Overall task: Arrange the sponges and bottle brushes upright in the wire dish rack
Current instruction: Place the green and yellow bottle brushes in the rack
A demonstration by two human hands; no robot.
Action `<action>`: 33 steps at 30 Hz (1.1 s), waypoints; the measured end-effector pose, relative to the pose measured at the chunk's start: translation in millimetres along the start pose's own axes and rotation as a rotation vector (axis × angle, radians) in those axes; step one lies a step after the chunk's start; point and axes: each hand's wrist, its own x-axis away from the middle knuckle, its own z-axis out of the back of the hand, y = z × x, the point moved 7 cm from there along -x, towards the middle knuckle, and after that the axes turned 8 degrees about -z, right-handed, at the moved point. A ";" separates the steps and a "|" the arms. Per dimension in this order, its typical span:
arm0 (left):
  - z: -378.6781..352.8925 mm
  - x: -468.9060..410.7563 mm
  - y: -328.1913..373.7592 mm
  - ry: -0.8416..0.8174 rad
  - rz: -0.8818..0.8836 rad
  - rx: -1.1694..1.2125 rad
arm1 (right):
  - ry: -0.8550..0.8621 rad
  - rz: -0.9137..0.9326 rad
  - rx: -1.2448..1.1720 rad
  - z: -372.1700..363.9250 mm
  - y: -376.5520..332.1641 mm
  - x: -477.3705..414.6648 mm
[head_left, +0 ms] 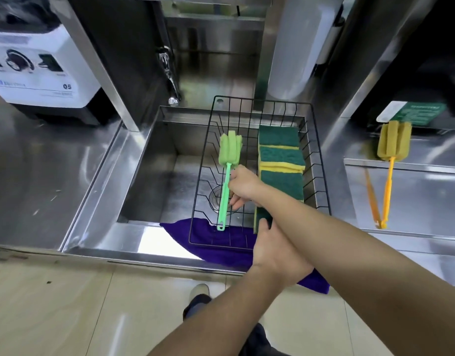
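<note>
Head view looks down on both of my bare forearms crossing over the front of a stainless steel sink. My right hand comes from the lower right, reaches leftward over the other arm, and has its fingers curled around the thin handle of the green bottle brush, holding it at about mid-length. The brush leans inside the black wire dish rack, its soft ribbed foam head pointing up and away from me, its looped plastic end low by the rack's near edge. My left hand comes from the lower left, passes under the right forearm and rests at the rack's near right corner, thumb and fingers pinched on the nearest sponge, which stands on edge.

Along the rack's right side a row of sponges stands on edge, each with a coarse dark green scouring face and a yellow foam layer, packed one against the next. The rack is thin black wire in a rectangular grid and sits in the sink basin, its near end over a purple cloth with a fuzzy nap draped across the sink's front lip.

Well apart on the steel counter to the right lies a yellow bottle brush, flat, foam head away from me, beside an orange tong-like tool. A white appliance with a dial stands on the left counter.
</note>
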 end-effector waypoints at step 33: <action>3.6 -0.2 -23.6 0.197 0.095 -0.163 | 0.739 -0.401 0.025 230.7 215.0 60.5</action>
